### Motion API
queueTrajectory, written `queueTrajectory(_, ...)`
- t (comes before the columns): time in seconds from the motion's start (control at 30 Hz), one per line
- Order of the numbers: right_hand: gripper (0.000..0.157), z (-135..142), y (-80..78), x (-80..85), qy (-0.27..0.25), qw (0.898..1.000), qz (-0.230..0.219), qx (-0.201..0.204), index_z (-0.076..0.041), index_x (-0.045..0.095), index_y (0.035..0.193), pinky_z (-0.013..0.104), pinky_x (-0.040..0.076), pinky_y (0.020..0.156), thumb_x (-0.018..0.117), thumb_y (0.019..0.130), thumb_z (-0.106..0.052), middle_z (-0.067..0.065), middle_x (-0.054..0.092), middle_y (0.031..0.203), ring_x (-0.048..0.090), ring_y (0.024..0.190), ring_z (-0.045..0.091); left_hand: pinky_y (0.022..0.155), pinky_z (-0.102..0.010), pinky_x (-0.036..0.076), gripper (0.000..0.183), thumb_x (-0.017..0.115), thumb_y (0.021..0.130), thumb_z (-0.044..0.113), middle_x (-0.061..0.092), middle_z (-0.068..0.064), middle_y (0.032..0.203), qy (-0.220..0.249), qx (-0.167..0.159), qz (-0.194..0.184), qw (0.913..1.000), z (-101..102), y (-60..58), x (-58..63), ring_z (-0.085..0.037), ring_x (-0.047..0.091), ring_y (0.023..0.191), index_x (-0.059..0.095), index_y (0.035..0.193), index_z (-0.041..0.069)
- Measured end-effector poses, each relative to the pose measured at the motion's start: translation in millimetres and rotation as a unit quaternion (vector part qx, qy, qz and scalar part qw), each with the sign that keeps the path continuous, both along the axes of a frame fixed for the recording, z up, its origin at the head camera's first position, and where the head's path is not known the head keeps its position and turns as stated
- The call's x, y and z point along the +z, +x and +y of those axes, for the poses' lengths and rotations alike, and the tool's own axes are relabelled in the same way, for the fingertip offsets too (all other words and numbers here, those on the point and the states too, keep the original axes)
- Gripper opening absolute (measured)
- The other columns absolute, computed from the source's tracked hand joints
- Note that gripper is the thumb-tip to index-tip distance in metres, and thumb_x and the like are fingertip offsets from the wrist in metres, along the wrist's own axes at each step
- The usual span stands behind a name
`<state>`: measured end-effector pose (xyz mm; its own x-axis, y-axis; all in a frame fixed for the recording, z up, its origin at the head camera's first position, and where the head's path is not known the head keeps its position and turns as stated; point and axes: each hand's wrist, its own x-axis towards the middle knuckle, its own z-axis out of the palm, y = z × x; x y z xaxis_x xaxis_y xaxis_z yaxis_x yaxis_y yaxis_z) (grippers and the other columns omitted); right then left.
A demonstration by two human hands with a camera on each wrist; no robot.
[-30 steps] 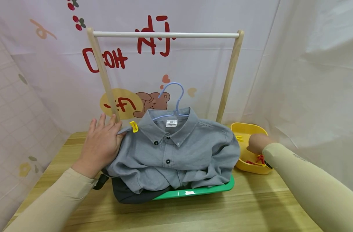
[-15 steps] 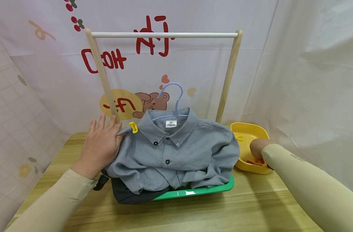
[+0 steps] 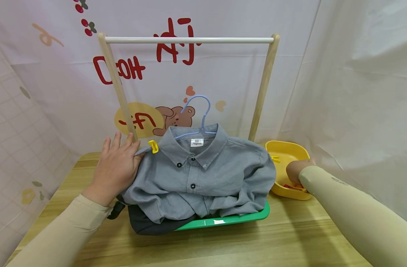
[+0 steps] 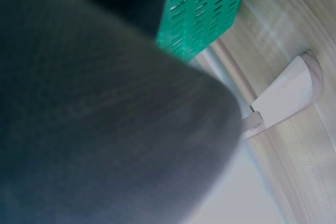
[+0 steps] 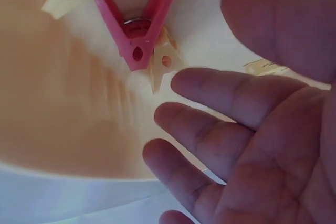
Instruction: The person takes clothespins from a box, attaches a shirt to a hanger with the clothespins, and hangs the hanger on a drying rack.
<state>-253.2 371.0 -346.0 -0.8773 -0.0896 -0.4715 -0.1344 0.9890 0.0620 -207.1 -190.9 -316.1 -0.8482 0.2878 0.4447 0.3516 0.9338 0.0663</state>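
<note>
A grey button-up shirt (image 3: 203, 167) sits on a blue hanger (image 3: 204, 115), with a yellow clothespin (image 3: 154, 146) clipped at its left shoulder. My left hand (image 3: 114, 168) pinches the sleeve side of that shoulder between thumb and index finger; the thumb is mostly hidden and the other fingers spread upward. Over at the right, my right hand (image 3: 297, 168) reaches into a yellow bin (image 3: 285, 143). In the right wrist view its fingers are extended and apart from the thumb, beside a red clothespin (image 5: 137, 45) and a pale yellow clothespin (image 5: 167, 60), holding nothing.
Beneath the shirt is a green basket (image 3: 223, 221) with a dark garment (image 3: 153, 224) hanging over its front left. Behind stands a wooden rack (image 3: 265, 85) with a white bar (image 3: 190, 40); its foot (image 4: 289, 90) shows in the left wrist view.
My right hand shifts slightly inside the yellow bin, around the clothespins. The left hand and the shirt stay in place.
</note>
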Motion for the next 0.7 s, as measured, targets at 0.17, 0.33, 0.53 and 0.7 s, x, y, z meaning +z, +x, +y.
queueTrajectory(0.17,0.044,-6.4,3.9,9.1,-0.015,0.998,-0.052,0.010,-0.020,0.042,0.057,0.021,0.038,0.063,0.051,0.099,-0.031,-0.003,0.050,0.068,0.046,0.064,0.011,0.122,-0.076,0.018,0.046,0.052,0.108,0.022,0.048,-0.032,0.156,0.000,-0.001,0.001,1.0000,0.0,-0.4,-0.1,-0.061,0.032,0.150,0.059,0.145,-0.005)
queueTrajectory(0.33,0.035,-12.4,4.8,8.4,0.015,0.998,-0.040,0.045,-0.021,0.047,0.056,0.030,0.038,0.065,0.061,0.088,-0.016,-0.004,0.055,0.070,0.048,0.067,0.015,0.122,-0.075,0.017,0.047,0.051,0.108,0.022,0.048,-0.032,0.157,0.003,0.000,-0.002,1.0000,-0.1,-0.1,0.3,-0.060,0.030,0.151,0.059,0.145,-0.005)
queueTrajectory(0.53,0.029,-11.6,-1.5,-8.4,0.026,0.998,-0.009,0.062,-0.018,0.050,0.058,0.029,0.037,0.058,0.061,0.081,-0.004,0.001,0.056,0.070,0.049,0.063,0.018,0.122,-0.075,0.017,0.046,0.052,0.108,0.022,0.048,-0.031,0.157,0.002,-0.001,0.000,1.0000,0.1,0.1,0.2,-0.060,0.030,0.151,0.059,0.145,-0.005)
queueTrajectory(0.7,0.030,-4.3,-12.0,-25.3,-0.002,0.997,0.018,0.074,-0.016,0.053,0.057,0.024,0.035,0.052,0.065,0.084,-0.009,-0.001,0.051,0.063,0.046,0.057,0.016,0.122,-0.076,0.018,0.046,0.052,0.108,0.022,0.048,-0.031,0.157,0.001,-0.003,0.001,1.0000,-0.1,-0.1,0.0,-0.060,0.031,0.151,0.060,0.144,-0.005)
